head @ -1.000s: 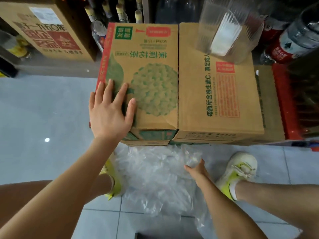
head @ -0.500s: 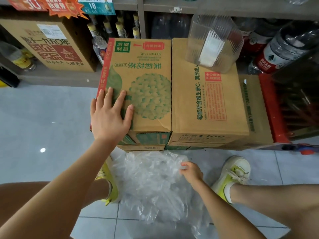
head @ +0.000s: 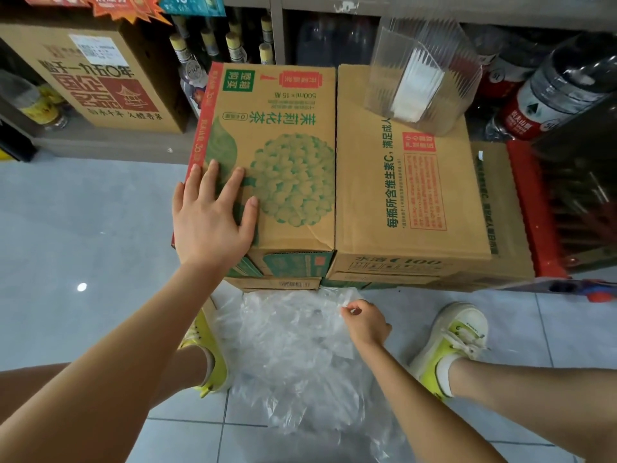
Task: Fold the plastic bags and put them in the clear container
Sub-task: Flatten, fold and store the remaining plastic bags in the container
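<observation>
A heap of crumpled clear plastic bags (head: 293, 349) lies on the tiled floor between my two feet, in front of the stacked cartons. My right hand (head: 365, 320) pinches the far right edge of one bag with curled fingers. My left hand (head: 213, 218) rests flat, fingers spread, on top of the green-printed carton (head: 290, 135). The clear ribbed container (head: 424, 75) stands on the far end of the plain brown carton (head: 400, 195), with folded white bags visible inside it.
Both cartons sit on lower boxes against a shelf of bottles (head: 230, 45). A big brown box (head: 96, 75) stands at the back left, large water jugs (head: 554, 91) and a red crate (head: 531, 208) on the right. My yellow shoes (head: 450, 345) flank the bags.
My right hand has gone from reaching over the bag heap to pinching a bag's edge with curled fingers. The view has tilted up a little. My left hand stays on the carton.
</observation>
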`<action>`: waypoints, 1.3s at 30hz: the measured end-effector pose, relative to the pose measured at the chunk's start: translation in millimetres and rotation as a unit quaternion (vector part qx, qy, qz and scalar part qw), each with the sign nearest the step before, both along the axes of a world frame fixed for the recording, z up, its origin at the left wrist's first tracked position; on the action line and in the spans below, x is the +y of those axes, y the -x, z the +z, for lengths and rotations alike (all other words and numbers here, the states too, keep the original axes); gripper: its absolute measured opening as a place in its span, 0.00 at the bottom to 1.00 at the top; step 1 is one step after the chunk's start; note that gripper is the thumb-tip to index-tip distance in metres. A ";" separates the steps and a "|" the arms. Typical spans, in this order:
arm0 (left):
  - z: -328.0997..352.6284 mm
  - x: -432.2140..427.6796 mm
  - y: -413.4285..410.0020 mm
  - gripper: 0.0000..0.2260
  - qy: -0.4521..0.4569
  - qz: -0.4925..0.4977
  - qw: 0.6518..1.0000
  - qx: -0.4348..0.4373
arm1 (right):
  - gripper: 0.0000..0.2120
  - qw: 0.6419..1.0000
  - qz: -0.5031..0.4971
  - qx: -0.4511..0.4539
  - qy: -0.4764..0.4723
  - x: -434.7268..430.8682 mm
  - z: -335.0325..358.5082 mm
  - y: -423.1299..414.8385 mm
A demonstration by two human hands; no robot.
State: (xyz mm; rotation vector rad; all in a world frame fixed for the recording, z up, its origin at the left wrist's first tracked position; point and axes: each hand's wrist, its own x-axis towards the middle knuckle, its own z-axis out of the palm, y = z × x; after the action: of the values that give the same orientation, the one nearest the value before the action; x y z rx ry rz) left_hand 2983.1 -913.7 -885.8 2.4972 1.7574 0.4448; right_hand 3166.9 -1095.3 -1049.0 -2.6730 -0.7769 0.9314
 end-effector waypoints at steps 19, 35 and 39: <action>113.1 -76.4 -28.1 0.33 0.255 -0.204 0.911 -0.253 | 0.03 0.908 0.215 0.221 -0.284 16.8 306.8 -48.2; 171.7 -44.8 4.5 0.14 0.310 -0.140 0.880 -0.331 | 0.02 0.906 0.189 0.104 -0.363 16.2 363.7 -70.1; 196.6 -61.7 -17.8 0.31 0.281 -0.197 0.871 -0.353 | 0.05 0.884 0.217 0.111 -0.399 27.3 378.7 -51.8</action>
State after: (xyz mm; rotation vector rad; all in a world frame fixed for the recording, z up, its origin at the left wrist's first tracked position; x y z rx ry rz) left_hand 3001.0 -975.4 -689.2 1.8481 0.8949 0.5983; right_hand 3218.7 -1068.0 -670.3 -1.6781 -1.3670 0.7457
